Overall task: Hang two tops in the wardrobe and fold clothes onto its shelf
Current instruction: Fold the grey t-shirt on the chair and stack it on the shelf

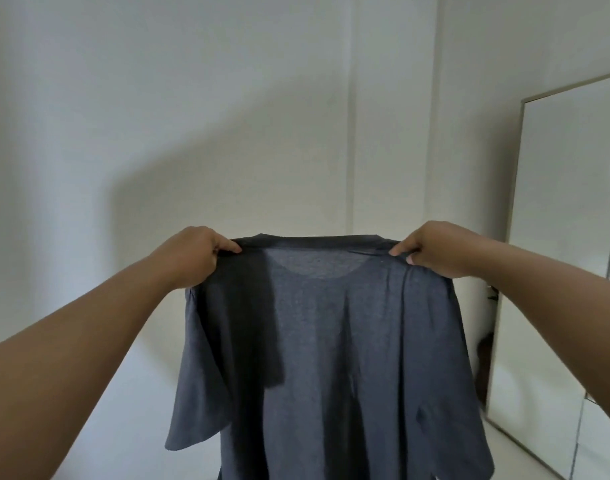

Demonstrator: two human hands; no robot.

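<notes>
A: Where's the grey t-shirt (331,341) at?

B: Up in the air before a white wall (227,116). Left hand (192,254) and right hand (435,249) each pinch 1 shoulder, fingers (399,251) clenched on fabric, probably spreading it flat to fold or hang.

Plain white wall (227,116) ahead, crossed by a soft shadow. At three o'clock, tall mirror (556,237) in a pale frame, leaning against the wall, reflecting white surfaces.
</notes>
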